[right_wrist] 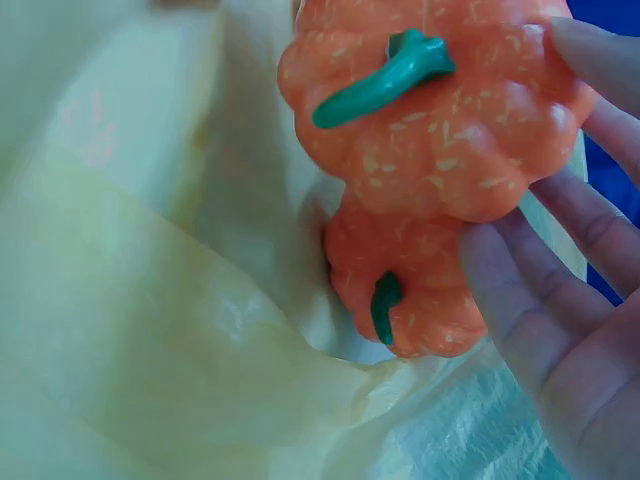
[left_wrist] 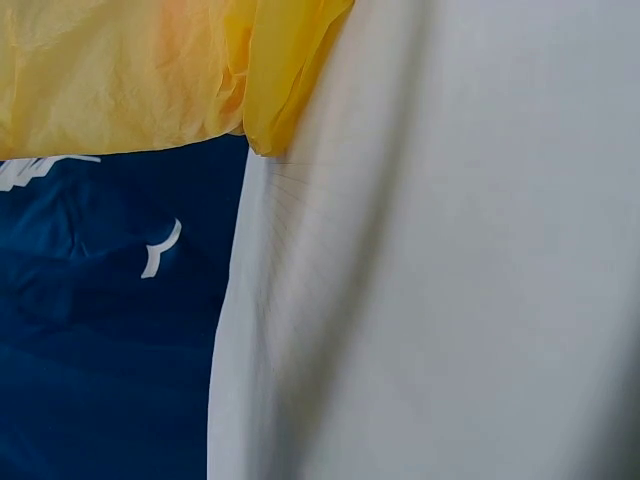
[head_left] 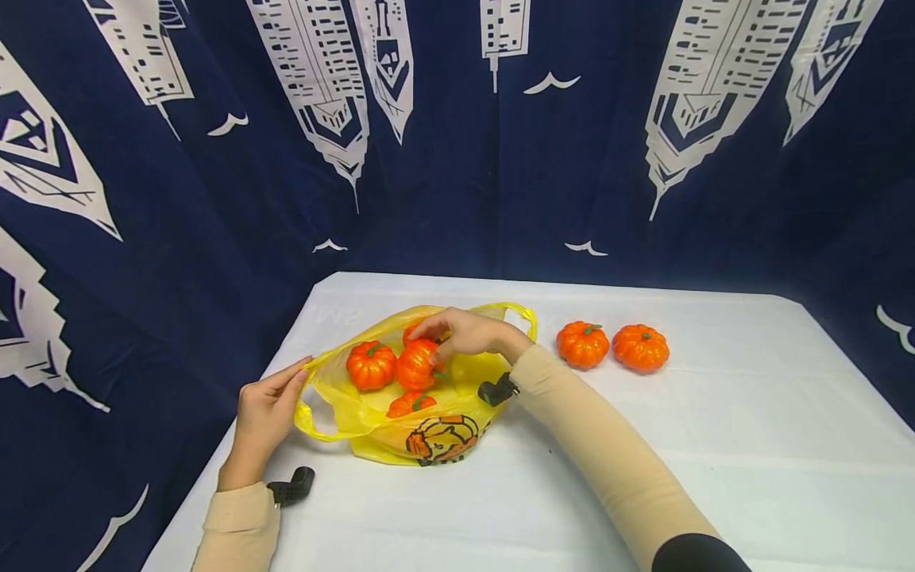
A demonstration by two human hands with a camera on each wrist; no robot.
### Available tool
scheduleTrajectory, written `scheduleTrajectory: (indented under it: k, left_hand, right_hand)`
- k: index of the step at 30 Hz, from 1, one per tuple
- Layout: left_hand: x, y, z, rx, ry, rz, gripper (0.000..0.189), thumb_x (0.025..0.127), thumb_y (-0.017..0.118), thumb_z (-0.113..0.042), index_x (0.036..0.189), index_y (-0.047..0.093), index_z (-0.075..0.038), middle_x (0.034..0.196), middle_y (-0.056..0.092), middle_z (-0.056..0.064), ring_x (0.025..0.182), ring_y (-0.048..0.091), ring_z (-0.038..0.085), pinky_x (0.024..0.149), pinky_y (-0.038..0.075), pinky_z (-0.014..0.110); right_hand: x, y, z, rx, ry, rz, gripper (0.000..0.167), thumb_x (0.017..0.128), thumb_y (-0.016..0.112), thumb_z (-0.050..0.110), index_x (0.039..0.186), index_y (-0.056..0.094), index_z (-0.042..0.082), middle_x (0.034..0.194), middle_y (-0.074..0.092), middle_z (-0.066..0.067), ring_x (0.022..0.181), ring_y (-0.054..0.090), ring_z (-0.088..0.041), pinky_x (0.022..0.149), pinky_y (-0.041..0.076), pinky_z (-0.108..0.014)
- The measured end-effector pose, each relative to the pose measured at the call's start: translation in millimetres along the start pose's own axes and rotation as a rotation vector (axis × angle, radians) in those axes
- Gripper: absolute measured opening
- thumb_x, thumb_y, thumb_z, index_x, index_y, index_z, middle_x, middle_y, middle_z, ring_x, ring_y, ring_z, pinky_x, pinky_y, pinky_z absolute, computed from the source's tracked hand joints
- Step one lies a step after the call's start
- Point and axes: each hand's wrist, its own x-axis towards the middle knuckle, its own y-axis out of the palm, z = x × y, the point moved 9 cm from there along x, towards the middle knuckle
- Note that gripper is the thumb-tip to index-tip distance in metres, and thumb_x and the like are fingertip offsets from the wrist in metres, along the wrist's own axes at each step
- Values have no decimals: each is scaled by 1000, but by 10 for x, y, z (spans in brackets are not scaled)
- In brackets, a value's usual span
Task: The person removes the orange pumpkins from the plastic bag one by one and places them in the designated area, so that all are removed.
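Note:
A yellow plastic bag (head_left: 457, 401) lies open-mouthed on the white table, an orange drawing on its front. Its left rim is pinched by my left hand (head_left: 263, 409), thumb against fingers. Inside the bag are several small orange toy pumpkins with green stems, among them one on the left (head_left: 371, 365) and one low at the front (head_left: 411, 403). My right hand (head_left: 468, 330) reaches over the bag's mouth and holds a pumpkin (head_left: 417, 365). Up close in the right wrist view, thumb and fingers surround that pumpkin (right_wrist: 440, 130); another pumpkin (right_wrist: 405, 275) sits beneath it.
Two more pumpkins stand side by side on the table right of the bag, a nearer one (head_left: 582, 345) and a farther-right one (head_left: 641, 348). A navy curtain (head_left: 500, 199) with white buildings hangs behind the table (head_left: 715, 445). Small black cameras are strapped to both wrists.

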Motion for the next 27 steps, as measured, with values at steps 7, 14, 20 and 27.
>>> scheduleTrajectory:
  k: [7, 14, 20, 27]
  left_hand:
    - [3, 0, 16, 12, -14, 13, 23, 88, 67, 11, 111, 72, 9, 108, 72, 26, 100, 59, -20, 81, 50, 2]
    - [-6, -2, 5, 14, -16, 14, 23, 89, 67, 10, 112, 72, 9, 108, 72, 26, 100, 59, -20, 80, 50, 2]
    - [-10, -5, -1, 16, -17, 13, 23, 89, 67, 11, 112, 72, 10, 108, 72, 27, 100, 59, -20, 80, 49, 2]
    - [-4, 0, 9, 16, -23, 15, 23, 89, 67, 10, 112, 72, 9, 108, 72, 26, 99, 59, -21, 80, 49, 2]
  right_hand:
    - [-74, -80, 38, 42, -30, -48, 51, 87, 70, -2, 136, 62, 9, 139, 64, -6, 126, 59, -24, 107, 50, -35]
    - [-167, -124, 86, 61, -8, -88, 48, 90, 71, 5, 137, 62, 9, 138, 63, -10, 126, 59, -26, 104, 52, -35]
    - [-246, -167, 106, 100, 4, -117, 45, 91, 73, 8, 135, 63, 7, 135, 65, -10, 126, 58, -29, 102, 55, -34]
    - [-376, -201, 128, 143, 5, -173, 42, 92, 72, 11, 132, 64, 6, 128, 68, -12, 108, 65, -23, 94, 58, -32]
